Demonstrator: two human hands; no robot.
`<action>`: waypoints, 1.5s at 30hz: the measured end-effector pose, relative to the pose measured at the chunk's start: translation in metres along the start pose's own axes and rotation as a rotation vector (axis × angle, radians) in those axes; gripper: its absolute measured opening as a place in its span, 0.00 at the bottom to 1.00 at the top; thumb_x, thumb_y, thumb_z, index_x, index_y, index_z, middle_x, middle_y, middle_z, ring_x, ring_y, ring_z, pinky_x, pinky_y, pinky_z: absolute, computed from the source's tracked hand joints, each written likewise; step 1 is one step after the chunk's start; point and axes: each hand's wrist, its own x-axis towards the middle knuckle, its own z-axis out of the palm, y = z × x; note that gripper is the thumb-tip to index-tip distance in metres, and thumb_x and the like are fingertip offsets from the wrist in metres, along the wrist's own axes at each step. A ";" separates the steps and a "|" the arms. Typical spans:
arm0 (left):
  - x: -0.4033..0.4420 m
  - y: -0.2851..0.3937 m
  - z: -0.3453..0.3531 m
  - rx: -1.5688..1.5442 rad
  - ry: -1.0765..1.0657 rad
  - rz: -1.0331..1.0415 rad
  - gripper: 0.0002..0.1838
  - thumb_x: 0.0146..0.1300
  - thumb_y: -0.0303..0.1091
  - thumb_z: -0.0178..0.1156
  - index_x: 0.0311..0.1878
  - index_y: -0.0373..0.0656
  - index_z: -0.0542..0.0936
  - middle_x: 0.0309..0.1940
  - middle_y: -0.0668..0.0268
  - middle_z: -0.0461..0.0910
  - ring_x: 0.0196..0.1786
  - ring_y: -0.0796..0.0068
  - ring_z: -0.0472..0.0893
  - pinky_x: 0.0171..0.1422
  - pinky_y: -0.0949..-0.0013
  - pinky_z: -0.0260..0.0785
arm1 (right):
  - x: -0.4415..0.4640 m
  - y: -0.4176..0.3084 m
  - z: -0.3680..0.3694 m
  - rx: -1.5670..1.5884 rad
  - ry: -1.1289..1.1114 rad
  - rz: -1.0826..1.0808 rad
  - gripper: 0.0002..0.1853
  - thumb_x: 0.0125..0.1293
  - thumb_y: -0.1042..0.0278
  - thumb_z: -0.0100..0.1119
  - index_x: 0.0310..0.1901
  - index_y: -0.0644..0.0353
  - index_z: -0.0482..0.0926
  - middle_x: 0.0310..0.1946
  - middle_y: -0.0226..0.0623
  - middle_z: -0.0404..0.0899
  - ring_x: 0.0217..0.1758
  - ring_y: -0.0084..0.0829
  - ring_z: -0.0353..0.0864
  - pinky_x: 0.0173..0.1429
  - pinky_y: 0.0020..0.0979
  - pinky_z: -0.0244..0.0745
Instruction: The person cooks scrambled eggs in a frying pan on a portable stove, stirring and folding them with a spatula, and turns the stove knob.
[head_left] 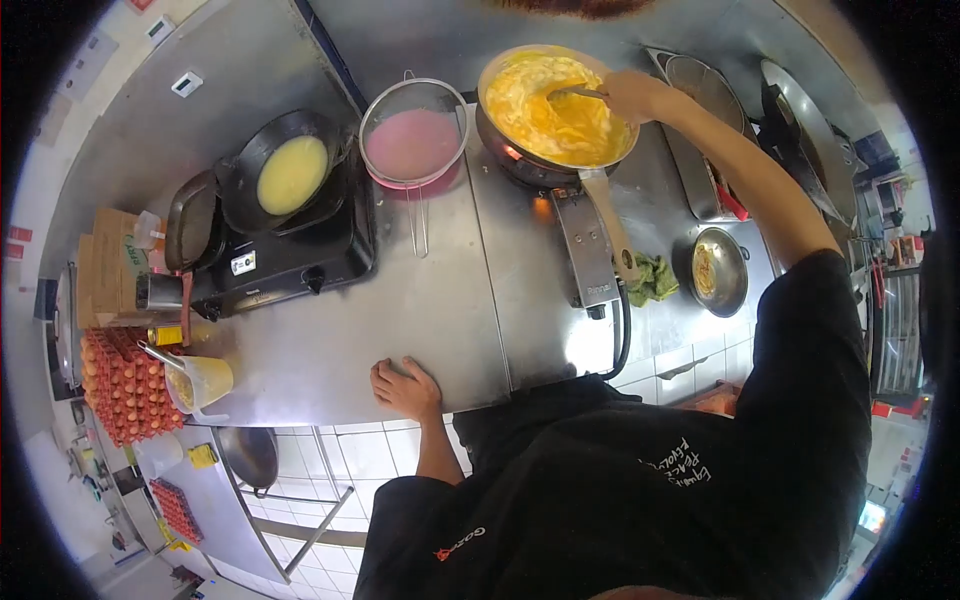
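A large pan (pixel 520 110) of yellow and white egg sits on a lit burner at the top centre. My right hand (pixel 638 97) is closed around the handle of a utensil (pixel 578 92), whose far end dips into the egg. The pan's long handle (pixel 612 225) points toward me and no hand is on it. My left hand (pixel 405 388) rests on the front edge of the steel counter (pixel 420 310), fingers apart, holding nothing. A strainer (pixel 414 132) over a pink bowl stands left of the pan.
At the left, a black stove (pixel 290 265) carries a wok (pixel 245 180) with yellow liquid. Stacked egg trays (pixel 125 385) and a jug (pixel 207 382) stand at the left edge. A small pan (pixel 735 272) and a green cloth (pixel 655 280) lie right of the burner.
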 end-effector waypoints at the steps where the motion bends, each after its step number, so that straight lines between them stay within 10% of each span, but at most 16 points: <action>1: 0.000 0.000 0.000 0.001 -0.001 0.001 0.25 0.78 0.51 0.60 0.66 0.41 0.78 0.71 0.54 0.76 0.77 0.49 0.71 0.82 0.41 0.56 | 0.010 -0.001 0.004 0.008 -0.003 -0.009 0.19 0.77 0.66 0.52 0.58 0.60 0.89 0.47 0.60 0.91 0.51 0.61 0.92 0.58 0.56 0.86; 11: -0.001 -0.003 0.003 0.015 0.030 0.027 0.24 0.77 0.49 0.61 0.65 0.41 0.77 0.70 0.55 0.76 0.76 0.49 0.71 0.80 0.43 0.58 | -0.001 -0.032 0.004 0.001 -0.083 -0.108 0.20 0.77 0.66 0.51 0.60 0.63 0.89 0.50 0.56 0.91 0.54 0.58 0.92 0.61 0.54 0.85; 19: 0.000 -0.001 0.001 0.005 0.036 0.042 0.24 0.78 0.50 0.60 0.65 0.40 0.77 0.69 0.54 0.76 0.75 0.48 0.72 0.79 0.43 0.59 | -0.065 0.014 -0.029 0.230 -0.313 -0.231 0.22 0.78 0.60 0.54 0.64 0.57 0.89 0.26 0.40 0.84 0.24 0.35 0.84 0.33 0.42 0.83; 23: 0.002 0.001 0.000 0.028 0.001 -0.001 0.24 0.79 0.51 0.59 0.66 0.41 0.78 0.71 0.54 0.76 0.76 0.49 0.72 0.80 0.42 0.59 | -0.113 0.001 -0.087 0.233 -0.401 -0.024 0.22 0.81 0.60 0.55 0.69 0.57 0.86 0.35 0.49 0.88 0.36 0.43 0.87 0.48 0.46 0.81; 34: 0.000 0.000 0.000 0.005 0.038 0.024 0.25 0.78 0.51 0.58 0.65 0.41 0.79 0.70 0.55 0.77 0.75 0.49 0.72 0.80 0.43 0.59 | -0.123 -0.029 -0.069 0.591 -0.428 -0.021 0.25 0.86 0.54 0.51 0.76 0.51 0.82 0.18 0.29 0.71 0.13 0.21 0.67 0.16 0.29 0.63; 45: 0.000 0.003 -0.003 0.000 0.033 0.029 0.26 0.79 0.51 0.59 0.66 0.38 0.78 0.69 0.52 0.76 0.75 0.46 0.72 0.80 0.42 0.58 | -0.031 -0.058 -0.009 0.817 -0.206 0.013 0.26 0.86 0.53 0.48 0.77 0.51 0.80 0.26 0.35 0.79 0.18 0.26 0.73 0.23 0.33 0.71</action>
